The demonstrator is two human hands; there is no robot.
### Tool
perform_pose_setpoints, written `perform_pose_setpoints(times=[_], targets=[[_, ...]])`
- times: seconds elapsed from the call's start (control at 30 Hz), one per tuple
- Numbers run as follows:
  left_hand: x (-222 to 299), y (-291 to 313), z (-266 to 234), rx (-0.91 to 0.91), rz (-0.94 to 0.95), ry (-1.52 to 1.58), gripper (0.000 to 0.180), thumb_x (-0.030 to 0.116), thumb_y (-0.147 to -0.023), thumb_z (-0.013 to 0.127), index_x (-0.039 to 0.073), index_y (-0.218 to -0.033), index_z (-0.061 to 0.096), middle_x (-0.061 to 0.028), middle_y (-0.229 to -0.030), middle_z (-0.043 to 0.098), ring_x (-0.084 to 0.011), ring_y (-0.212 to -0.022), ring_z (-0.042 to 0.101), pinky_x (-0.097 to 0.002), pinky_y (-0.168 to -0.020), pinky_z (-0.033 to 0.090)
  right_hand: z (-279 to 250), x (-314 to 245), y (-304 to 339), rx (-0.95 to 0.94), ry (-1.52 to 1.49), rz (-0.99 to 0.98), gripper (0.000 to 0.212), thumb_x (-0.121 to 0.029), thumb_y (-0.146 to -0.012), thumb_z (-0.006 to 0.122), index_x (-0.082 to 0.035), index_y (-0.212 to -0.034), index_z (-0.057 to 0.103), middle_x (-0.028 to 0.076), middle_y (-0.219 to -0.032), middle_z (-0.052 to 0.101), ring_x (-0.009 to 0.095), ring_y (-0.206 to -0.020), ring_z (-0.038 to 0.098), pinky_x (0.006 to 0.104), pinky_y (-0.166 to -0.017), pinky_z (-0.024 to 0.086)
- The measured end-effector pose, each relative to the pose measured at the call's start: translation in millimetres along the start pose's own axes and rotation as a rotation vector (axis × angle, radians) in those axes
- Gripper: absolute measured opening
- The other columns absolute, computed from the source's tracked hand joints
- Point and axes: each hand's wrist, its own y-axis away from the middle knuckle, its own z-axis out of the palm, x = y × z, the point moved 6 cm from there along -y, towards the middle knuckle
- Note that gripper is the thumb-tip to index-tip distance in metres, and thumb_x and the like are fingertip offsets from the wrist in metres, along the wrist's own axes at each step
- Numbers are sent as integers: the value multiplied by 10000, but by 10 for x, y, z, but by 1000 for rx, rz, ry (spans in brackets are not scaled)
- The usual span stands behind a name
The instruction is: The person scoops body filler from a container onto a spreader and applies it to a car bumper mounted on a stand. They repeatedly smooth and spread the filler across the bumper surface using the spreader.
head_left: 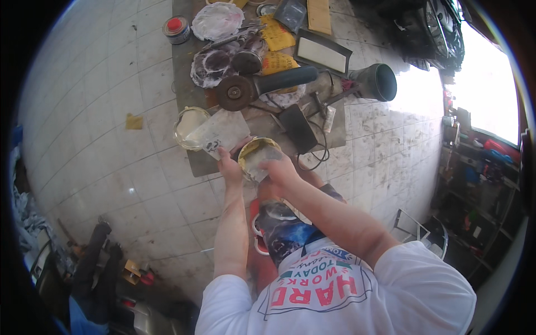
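My left hand [228,166] grips the near corner of a flat greyish-white plate [226,129] with dark smudges on it. Just right of it is a round tub [244,154] with yellowish paste around its inner wall. My right hand [281,172] reaches over the tub's near side, fingers closed on a pale flat scraper [259,158] that dips into the opening; its lower edge is hard to make out. Partly under the plate lies a round lid [192,120] coated with cream paste.
On the low worktable [204,166] lie an angle grinder [279,80], a black sanding block [297,128], a cable and yellow sandpaper sheets [276,33]. A red-capped can [177,30] stands at the far left, a dark bucket [379,82] at the right. Another person's legs [95,254] show lower left.
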Motion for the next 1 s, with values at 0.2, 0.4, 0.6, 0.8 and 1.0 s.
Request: perform_pose_setpoints(times=[0.2, 0.4, 0.6, 0.8, 1.0], targets=[[-384, -41, -91, 18, -101, 301, 1007, 643, -1060, 91, -182, -1183, 655, -241, -1204, 705, -339, -1178, 647, -394, -1119, 444, -14, 147, 28, 1, -278, 37, 397, 62, -913, 592, 15, -1305, 545, 161, -1206, 635, 337, -1123, 662, 509, -970, 562], [-300, -48, -94, 184, 22, 17, 962, 611, -1078, 119, -175, -1133, 671, -232, -1109, 735, -319, -1117, 676, -376, -1079, 465, -239, 449, -55, 12, -436, 224, 464, 71, -908, 580, -59, -1350, 522, 131, -1217, 647, 296, -1061, 694, 459, -840, 624], [-62, 12, -101, 352, 271, -325, 784, 520, -1109, 259, -110, -978, 706, -194, -982, 766, -274, -1038, 690, -359, -1051, 449, -266, 335, 19, 3, -274, 7, 542, 56, -905, 636, -65, -1412, 489, 117, -1268, 633, 262, -1074, 682, 430, -811, 610], [99, 76, -63, 455, 329, -384, 590, 443, -1112, 347, -81, -1183, 610, -159, -953, 760, -259, -922, 687, -383, -985, 471, -464, 43, 369, -149, -109, -290, 578, 14, -927, 669, -25, -1463, 458, 120, -1349, 597, 239, -1225, 609, 392, -1006, 523], [163, 178, -143, 505, 252, -234, 484, 342, -1099, 430, -105, -1247, 542, -179, -1155, 678, -246, -986, 694, -389, -889, 523, -827, -399, 769, -106, 598, -440, 654, -70, -934, 711, 10, -1515, 422, 136, -1367, 615, 193, -1274, 576, 328, -1072, 449]])
